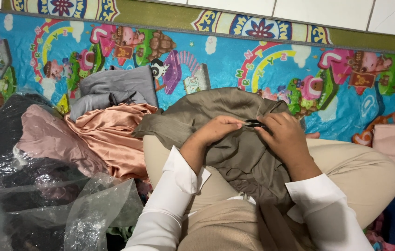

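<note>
White floor tiles border a bright cartoon-printed play mat [234,60] that fills the upper half of the head view, where the person sits cross-legged in beige trousers [360,167]. An olive-brown garment [234,144] lies draped over the lap at the centre of the frame. Both hands meet on its upper edge: the left hand [216,131] pinches a fold of the cloth with fingers curled nearly closed, and the right hand [285,137] grips a small dark tool [254,123], thin and pointed toward the left fingertips, its fingers clenched around it. What the tool is cannot be told for sure. The work looks to be fine trimming or picking at a seam, so the next move seems to call for a taut fold and a steady tip. At the left, a pink satin cloth [113,135], a grey cloth [118,86] and crumpled clear plastic bags [44,204] lie piled.
</note>
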